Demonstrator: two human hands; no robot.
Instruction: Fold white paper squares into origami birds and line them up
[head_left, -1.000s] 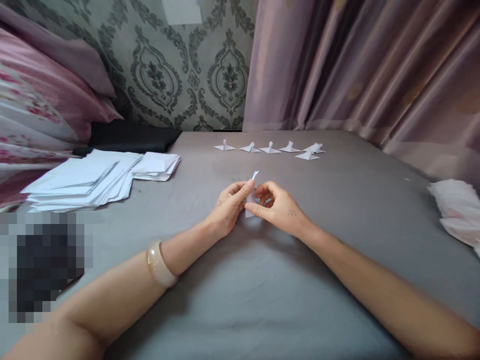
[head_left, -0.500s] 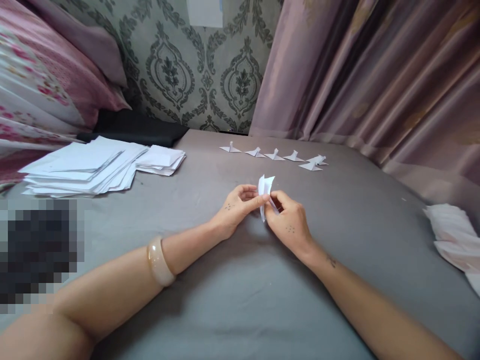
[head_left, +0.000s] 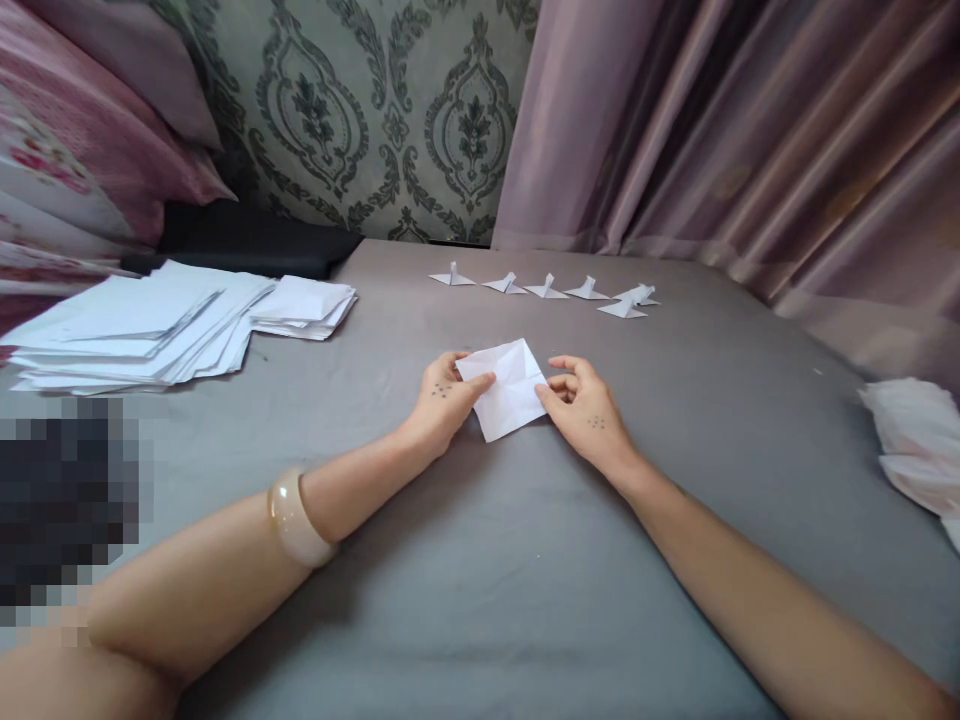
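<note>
A square sheet of white paper [head_left: 510, 395] with crease lines is held spread out above the grey cloth surface [head_left: 465, 590]. My left hand [head_left: 442, 400] pinches its left corner, thumb on top and fingers behind. On the opposite side my right hand [head_left: 589, 415] grips the right corner between thumb and a bent finger, while its index finger stretches out clear of the paper. Beyond the hands stand several small folded white paper figures [head_left: 546, 287] in a loose row.
A large stack of white paper [head_left: 135, 325] lies at the left, with a smaller stack [head_left: 304, 305] of squares against it. Dark fabric [head_left: 247, 240] is behind them. A crumpled white bag-like thing [head_left: 911, 430] sits at the right edge. Curtains [head_left: 675, 130] hang at the back right.
The paper, bunched and folded upright between my fingers before, is now opened out flat into a square. My hands have moved apart, and the camera view has shifted slightly.
</note>
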